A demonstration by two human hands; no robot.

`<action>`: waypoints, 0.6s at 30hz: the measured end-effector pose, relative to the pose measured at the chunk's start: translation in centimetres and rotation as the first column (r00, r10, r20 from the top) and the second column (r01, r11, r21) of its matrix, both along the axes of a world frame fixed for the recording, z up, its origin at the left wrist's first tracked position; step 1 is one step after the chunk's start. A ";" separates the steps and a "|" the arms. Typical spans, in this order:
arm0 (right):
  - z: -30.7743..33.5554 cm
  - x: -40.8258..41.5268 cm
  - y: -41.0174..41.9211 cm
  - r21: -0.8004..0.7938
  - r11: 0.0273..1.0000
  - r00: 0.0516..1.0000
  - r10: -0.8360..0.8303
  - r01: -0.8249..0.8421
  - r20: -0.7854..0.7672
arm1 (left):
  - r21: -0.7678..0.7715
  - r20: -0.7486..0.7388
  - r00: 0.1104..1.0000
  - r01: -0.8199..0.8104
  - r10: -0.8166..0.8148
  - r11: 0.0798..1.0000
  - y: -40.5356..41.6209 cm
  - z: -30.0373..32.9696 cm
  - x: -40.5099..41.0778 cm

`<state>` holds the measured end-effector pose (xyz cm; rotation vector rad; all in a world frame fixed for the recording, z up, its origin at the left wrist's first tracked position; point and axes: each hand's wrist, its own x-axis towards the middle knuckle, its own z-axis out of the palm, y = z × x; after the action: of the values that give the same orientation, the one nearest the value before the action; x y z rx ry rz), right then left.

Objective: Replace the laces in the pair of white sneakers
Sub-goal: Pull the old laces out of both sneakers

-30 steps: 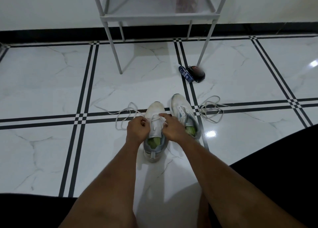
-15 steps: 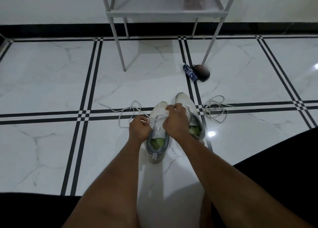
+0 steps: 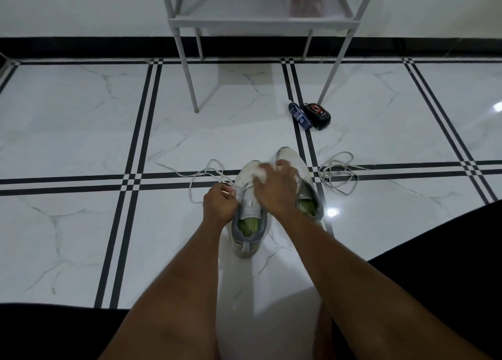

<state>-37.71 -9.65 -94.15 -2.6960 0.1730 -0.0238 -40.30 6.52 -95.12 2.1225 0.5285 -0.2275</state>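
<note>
A low white sneaker with grey heel trim and a green insole [image 3: 248, 218] stands on the glossy white marble-look floor with black double stripes [image 3: 81, 131], toe pointing away from the person. Its twin, a second white sneaker with a green insole [image 3: 305, 188], stands just beside it on the right, set a little farther away. The left hand [image 3: 218, 204] rests against the near sneaker's left side, fingers curled and pinching a pale flat shoelace [image 3: 206, 173] that runs from the eyelets and loops over the floor to the left of that sneaker. The right hand [image 3: 275, 188] lies over the near sneaker's front, fingers bent down at the lace rows; whether they grip a lace there cannot be told, since the hand covers them. A second loose white lace [image 3: 338, 173] lies coiled on the floor to the right of the pair. Beyond the sneakers, a small dark blue tube [image 3: 300, 115] and a black oval case with a red mark [image 3: 317, 113] lie touching, near one leg of a grey metal shelf rack [image 3: 260, 21]. On the rack stands a clear container with an orange lid [image 3: 309, 1].
</note>
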 end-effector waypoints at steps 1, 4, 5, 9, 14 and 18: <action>-0.5 -0.4 0.3 -0.051 0.991 0.990 0.123 -0.126 -0.065 | 0.004 0.006 1.000 0.004 -0.004 1.000 -0.1 0.1 0.0; -2.1 -1.0 0.5 -0.076 0.956 0.951 0.271 -0.284 -0.151 | 0.012 0.026 1.000 0.004 -0.005 1.000 -0.1 0.4 -0.1; -2.0 -0.9 0.4 -0.023 0.962 0.955 0.268 -0.273 -0.125 | 0.007 0.023 1.000 -0.001 0.001 1.000 -0.1 0.4 -0.2; 1.6 2.3 -0.4 0.623 0.750 0.975 -0.176 0.222 -0.136 | -0.007 0.003 0.999 -0.050 0.050 0.999 0.0 0.2 -0.2; 3.7 3.9 -2.4 0.341 0.880 0.924 -0.375 0.331 0.070 | -0.026 -0.005 0.997 -0.073 0.073 0.997 -0.1 0.0 -0.2; 1.8 1.1 -0.4 -0.014 0.994 0.994 0.109 -0.110 -0.022 | -0.035 -0.017 0.997 -0.073 0.072 0.997 -0.1 0.0 -0.1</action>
<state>-36.58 -10.03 -92.39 -2.7171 0.0312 0.0369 -40.41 6.44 -95.15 2.0648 0.6054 -0.2115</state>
